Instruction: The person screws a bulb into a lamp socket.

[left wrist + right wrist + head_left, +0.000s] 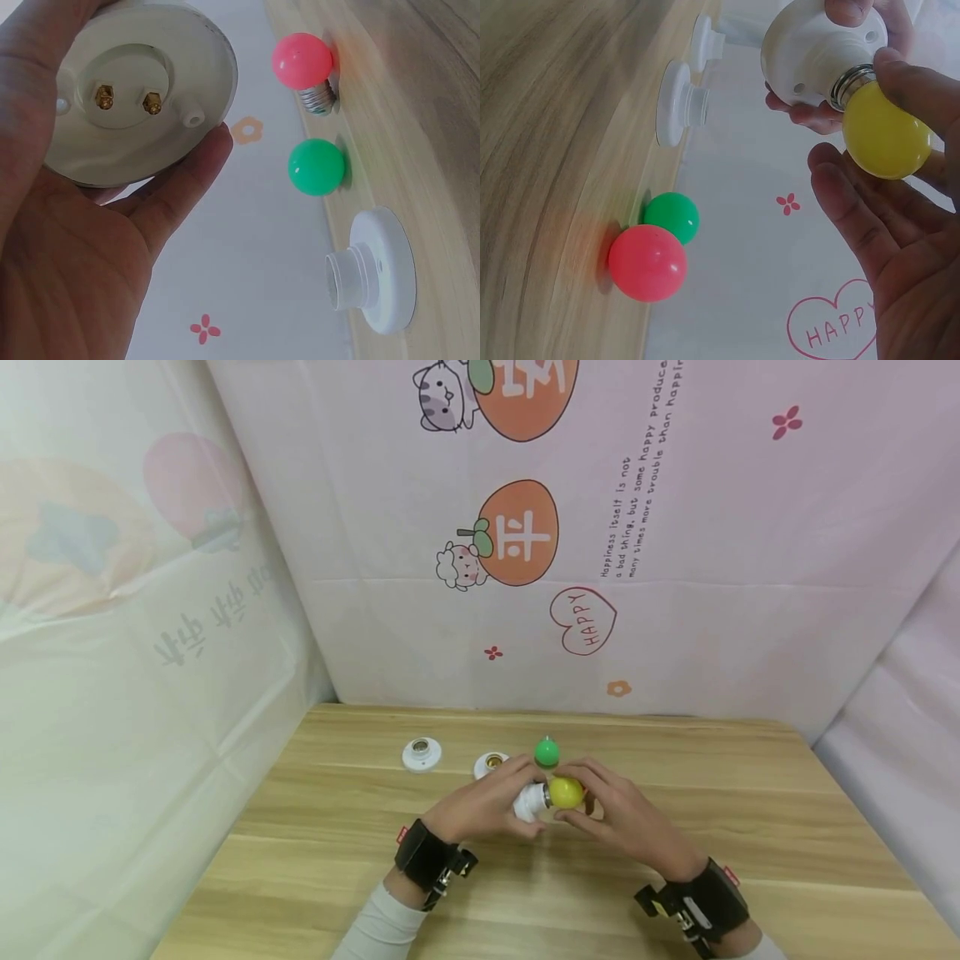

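My left hand [487, 806] grips a round white lamp holder [530, 802] by its disc base. In the left wrist view the underside of that holder [127, 154] shows, with two brass screws. My right hand [618, 814] holds a yellow light bulb [566, 792], its thumb on the bulb near the neck in the right wrist view. The metal screw base of the yellow bulb [885, 131] sits at the mouth of the holder, partly inside; how deep I cannot tell. Both hands are raised above the table.
Two more white lamp holders [422, 754] stand on the wooden table [337, 852] to the left; my left hand partly covers the nearer one [491, 764]. A green bulb [547, 752] and a red bulb [647, 262] lie on the table. A printed cloth [420, 635] hangs behind.
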Demonstrator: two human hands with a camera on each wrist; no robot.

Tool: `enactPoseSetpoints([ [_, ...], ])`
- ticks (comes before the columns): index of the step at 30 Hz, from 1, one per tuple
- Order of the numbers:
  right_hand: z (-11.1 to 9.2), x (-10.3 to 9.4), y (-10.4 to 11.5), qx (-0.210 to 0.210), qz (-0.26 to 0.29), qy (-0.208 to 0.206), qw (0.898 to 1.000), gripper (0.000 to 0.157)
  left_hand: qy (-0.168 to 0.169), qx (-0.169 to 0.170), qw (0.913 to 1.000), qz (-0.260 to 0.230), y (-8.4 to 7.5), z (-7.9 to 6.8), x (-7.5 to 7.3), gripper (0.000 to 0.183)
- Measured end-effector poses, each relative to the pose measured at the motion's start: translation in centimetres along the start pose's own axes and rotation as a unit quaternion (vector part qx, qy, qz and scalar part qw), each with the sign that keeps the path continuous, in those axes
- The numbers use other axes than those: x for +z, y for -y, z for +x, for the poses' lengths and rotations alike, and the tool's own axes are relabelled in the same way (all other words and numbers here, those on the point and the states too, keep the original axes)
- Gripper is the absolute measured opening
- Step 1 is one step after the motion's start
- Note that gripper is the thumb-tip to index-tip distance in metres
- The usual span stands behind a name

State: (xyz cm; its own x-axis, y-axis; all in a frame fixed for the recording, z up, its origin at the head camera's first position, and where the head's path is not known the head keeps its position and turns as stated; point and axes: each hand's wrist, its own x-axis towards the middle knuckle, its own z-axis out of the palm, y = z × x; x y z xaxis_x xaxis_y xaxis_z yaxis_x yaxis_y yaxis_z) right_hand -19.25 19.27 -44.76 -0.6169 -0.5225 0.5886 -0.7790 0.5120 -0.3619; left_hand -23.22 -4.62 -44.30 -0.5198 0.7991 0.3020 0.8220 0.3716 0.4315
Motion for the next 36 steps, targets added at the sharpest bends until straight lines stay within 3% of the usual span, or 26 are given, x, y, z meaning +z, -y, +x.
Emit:
enactPoseSetpoints([
  [17,-0.25,0.07,-0.27,-0.002,-0.014,0.025,1.000,0.066,0.001,0.002,0.9999,0.015,0.14,0.06,0.15,0.058],
  [29,-0.13,-0.13,0.11,0.036,0.002,0.049,0.998,0.057,-0.001,0.007,0.9998,0.019,0.17,-0.01,0.19,0.054],
  [36,-0.08,-0.03,0.02,0.005,0.002,0.016,1.000,0.060,-0.002,-0.002,0.9999,0.014,0.01,-0.07,0.02,0.058],
])
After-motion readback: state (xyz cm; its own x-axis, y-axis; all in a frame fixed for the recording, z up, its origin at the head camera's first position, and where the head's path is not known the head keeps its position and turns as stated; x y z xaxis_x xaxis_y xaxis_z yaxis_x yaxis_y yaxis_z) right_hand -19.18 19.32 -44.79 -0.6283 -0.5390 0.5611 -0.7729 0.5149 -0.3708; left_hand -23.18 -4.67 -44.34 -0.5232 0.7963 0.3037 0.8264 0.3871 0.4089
